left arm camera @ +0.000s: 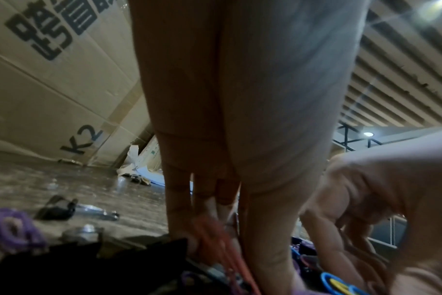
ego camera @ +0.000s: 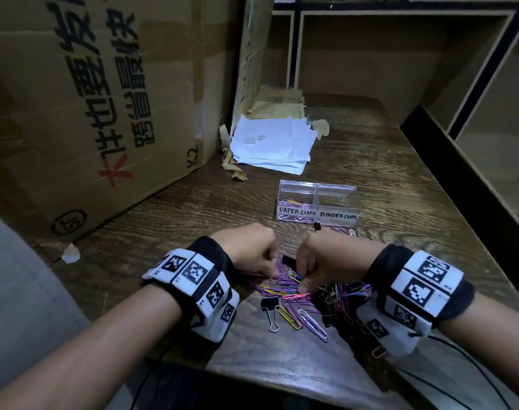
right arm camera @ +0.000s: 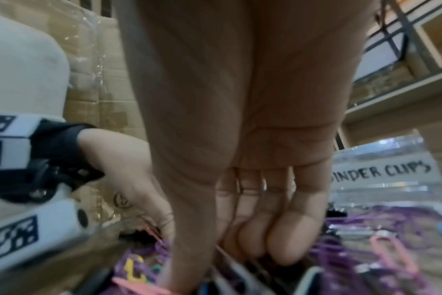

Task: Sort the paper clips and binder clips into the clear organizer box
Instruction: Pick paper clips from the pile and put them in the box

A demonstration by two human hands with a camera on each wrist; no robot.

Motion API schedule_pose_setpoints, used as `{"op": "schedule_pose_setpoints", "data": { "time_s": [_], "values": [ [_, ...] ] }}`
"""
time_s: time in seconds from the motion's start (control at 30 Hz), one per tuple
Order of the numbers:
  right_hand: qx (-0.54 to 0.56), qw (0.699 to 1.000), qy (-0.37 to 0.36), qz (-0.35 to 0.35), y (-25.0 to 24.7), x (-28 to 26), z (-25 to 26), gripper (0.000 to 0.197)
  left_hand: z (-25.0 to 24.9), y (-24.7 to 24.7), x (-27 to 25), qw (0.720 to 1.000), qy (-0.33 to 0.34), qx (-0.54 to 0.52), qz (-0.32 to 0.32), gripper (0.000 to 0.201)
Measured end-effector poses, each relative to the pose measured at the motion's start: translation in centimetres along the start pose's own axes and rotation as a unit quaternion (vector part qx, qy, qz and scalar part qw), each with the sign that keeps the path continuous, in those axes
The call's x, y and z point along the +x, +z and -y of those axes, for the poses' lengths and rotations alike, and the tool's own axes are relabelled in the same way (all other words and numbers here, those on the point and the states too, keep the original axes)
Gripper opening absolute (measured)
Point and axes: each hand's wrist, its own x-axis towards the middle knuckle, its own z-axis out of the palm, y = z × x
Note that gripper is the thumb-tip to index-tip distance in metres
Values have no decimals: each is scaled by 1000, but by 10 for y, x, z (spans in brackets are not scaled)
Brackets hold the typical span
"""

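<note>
Together, both hands [ego camera: 253, 251] [ego camera: 326, 261] pinch paper clips from the pile [ego camera: 299, 294] beneath their fingertips, organizer [ego camera: 317, 202] just beyond.

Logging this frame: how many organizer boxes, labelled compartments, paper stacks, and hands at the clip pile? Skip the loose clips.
organizer box: 1
labelled compartments: 2, marked paper clips and binder clips
paper stack: 1
hands at the clip pile: 2, left hand and right hand
Total: 6

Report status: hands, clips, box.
Left hand and right hand both down in the clip pile, grip unclear. Organizer box: paper clips in, binder side looks empty. Nothing in the way.
</note>
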Motion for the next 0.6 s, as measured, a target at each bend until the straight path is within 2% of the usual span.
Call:
{"op": "schedule_pose_setpoints", "data": {
  "time_s": [0.1, 0.2, 0.3, 0.4, 0.5, 0.6],
  "values": [
    [-8, 1000, 10, -18, 1, -1, 1, 19, 2, -3, 0, 1000, 6, -11, -4, 16],
    [9, 999, 24, -45, -3, -3, -1, 18, 8, -13, -2, 999, 9, -42, -28, 12],
    [51, 996, 30, -60, -8, -6, -5, 21, 15, -22, -6, 996, 8, -88, -26, 19],
    [68, 996, 26, -52, -10, -5, -5, 13, 19, -27, -9, 989, -7, -146, -24, 18],
    [150, 988, 35, -26, -9, -3, -2, 19, 19, -21, -10, 968, -35, -245, -35, 21],
    [180, 983, 40, -25, -4, 0, -1, 19, 17, -12, -6, 961, -51, -264, -58, 29]
  ]
}}
